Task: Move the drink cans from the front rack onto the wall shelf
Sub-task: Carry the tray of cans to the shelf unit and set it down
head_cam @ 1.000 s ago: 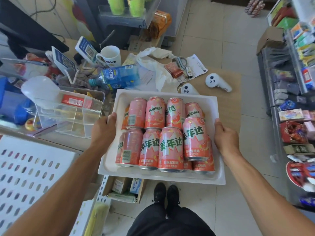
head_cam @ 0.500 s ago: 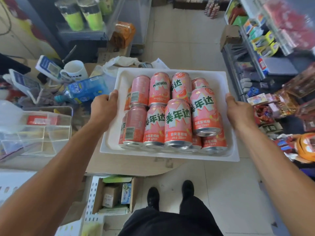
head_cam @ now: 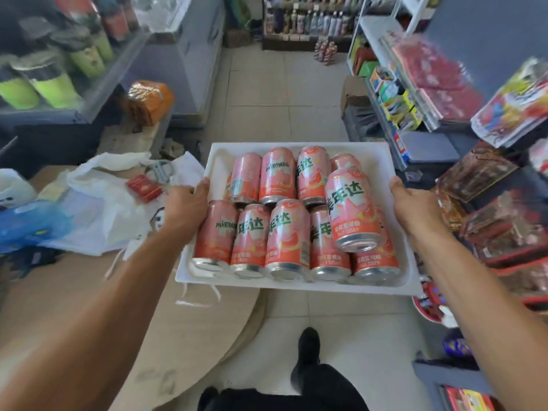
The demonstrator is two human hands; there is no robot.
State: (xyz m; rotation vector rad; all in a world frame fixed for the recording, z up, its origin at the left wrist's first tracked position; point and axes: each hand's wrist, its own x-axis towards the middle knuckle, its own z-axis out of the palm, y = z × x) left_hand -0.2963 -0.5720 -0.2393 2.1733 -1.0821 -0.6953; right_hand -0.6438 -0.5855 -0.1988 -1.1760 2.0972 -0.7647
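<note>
Pink cans [head_cam: 284, 229] lie heaped in the tray [head_cam: 296, 284] I grip by both sides, left hand [head_cam: 185, 207] and right hand [head_cam: 412, 207] wide apart, carrying it mid-aisle; next comes reaching the shelf [head_cam: 382, 93] level.

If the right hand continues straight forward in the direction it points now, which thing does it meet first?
Probably the snack shelf ahead on the right. The right hand, gripping the white tray, points up the aisle; depth is unclear.
</note>
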